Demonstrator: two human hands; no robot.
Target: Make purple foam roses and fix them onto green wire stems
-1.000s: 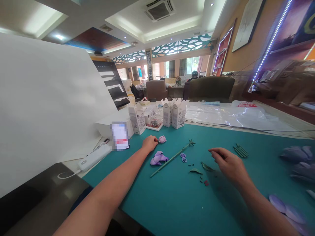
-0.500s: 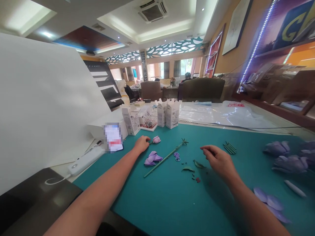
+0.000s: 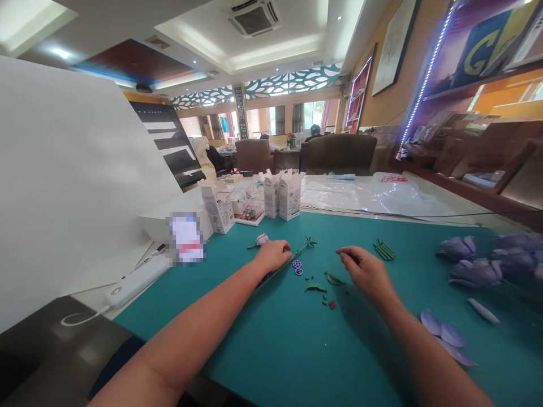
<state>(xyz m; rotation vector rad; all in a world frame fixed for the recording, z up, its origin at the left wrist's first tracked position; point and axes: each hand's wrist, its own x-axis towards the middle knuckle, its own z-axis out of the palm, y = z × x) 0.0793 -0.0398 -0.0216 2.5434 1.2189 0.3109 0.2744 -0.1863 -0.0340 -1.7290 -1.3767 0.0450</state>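
Observation:
My left hand point(image 3: 274, 255) is over the middle of a green stem point(image 3: 302, 249), its fingers curled together; whether they touch the stem is hidden. Behind that hand lies a pale purple rosebud point(image 3: 262, 239). The stem's leafy tip point(image 3: 311, 242) points away from me. Beside the stem are two small purple rings point(image 3: 297, 264). My right hand point(image 3: 367, 271) hovers over the mat, thumb and forefinger pinched; anything between them is too small to tell. Near it lie green leaves point(image 3: 334, 278), a small red piece point(image 3: 332, 304) and several short green stems point(image 3: 384, 249).
Purple flowers point(image 3: 475, 272) and loose petals point(image 3: 452, 334) lie on the right of the green mat point(image 3: 280, 350). White boxes point(image 3: 290, 196) stand at the back. A phone point(image 3: 185, 237) and a white power strip point(image 3: 136, 281) are at the left.
My left hand has moved right, from beside the rosebud to over the stem, covering the folded purple petals. My right hand keeps its pinched pose. The whole view has shifted slightly.

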